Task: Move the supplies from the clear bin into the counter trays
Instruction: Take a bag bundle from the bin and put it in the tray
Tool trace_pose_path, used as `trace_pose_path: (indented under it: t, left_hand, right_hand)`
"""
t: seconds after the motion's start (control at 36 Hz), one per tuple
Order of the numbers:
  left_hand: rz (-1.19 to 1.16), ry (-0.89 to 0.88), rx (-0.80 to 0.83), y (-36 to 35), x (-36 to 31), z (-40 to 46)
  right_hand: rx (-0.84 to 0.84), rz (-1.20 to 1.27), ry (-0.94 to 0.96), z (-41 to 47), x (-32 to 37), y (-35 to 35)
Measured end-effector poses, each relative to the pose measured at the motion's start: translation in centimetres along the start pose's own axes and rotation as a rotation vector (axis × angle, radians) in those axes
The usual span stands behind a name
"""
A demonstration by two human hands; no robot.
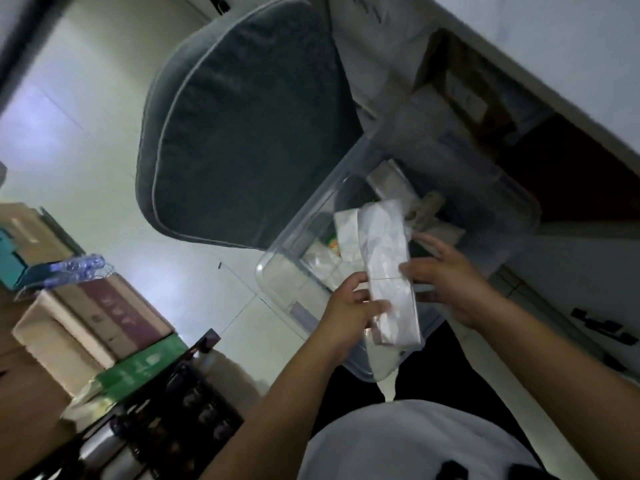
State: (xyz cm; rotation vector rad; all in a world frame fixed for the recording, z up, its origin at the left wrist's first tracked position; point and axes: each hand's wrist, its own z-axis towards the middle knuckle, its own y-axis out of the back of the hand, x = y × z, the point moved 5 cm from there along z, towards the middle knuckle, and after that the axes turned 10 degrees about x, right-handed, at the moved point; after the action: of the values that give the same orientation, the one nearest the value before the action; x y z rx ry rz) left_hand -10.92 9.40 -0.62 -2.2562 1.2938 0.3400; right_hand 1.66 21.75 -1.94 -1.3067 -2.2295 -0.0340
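A clear plastic bin (304, 216) sits on the floor in front of me, with several wrapped packets inside. Above its near end I hold a long white packet in clear wrap (388, 258). My left hand (349, 313) grips the packet's left edge near its lower end, thumb on top. My right hand (446, 275) holds the right edge with fingers curled against it. Other packets (332, 265) lie under it in the bin; their details are blurred. No counter trays are in view.
A grey seat cushion (242, 123) lies just left of the bin. Stacked boxes and books (93, 317) stand at the left, with dark bottles (180, 410) below them. A white counter edge (540, 74) runs along the upper right, above a dark opening.
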Motion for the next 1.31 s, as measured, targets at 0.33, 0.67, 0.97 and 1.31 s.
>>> trace_pose_path:
  t: [0.33,0.67,0.97,1.31]
  left_hand:
    - [0.025,-0.029,0.081,-1.7,2.7,-0.1]
    - [0.240,0.225,-0.160,7.1,3.8,7.8]
    - [1.624,0.222,0.113,9.7,4.5,17.1]
    - [2.359,-0.085,0.266,8.9,5.9,19.5]
  right_hand:
    - [0.077,-0.130,-0.152,-1.8,-0.1,0.2]
    - [-0.445,-1.257,0.282,-5.1,0.2,3.0]
    - [-0.613,-1.229,0.262,-4.9,-4.5,4.7]
    - [-0.713,-1.053,0.273,-5.0,-5.2,5.9]
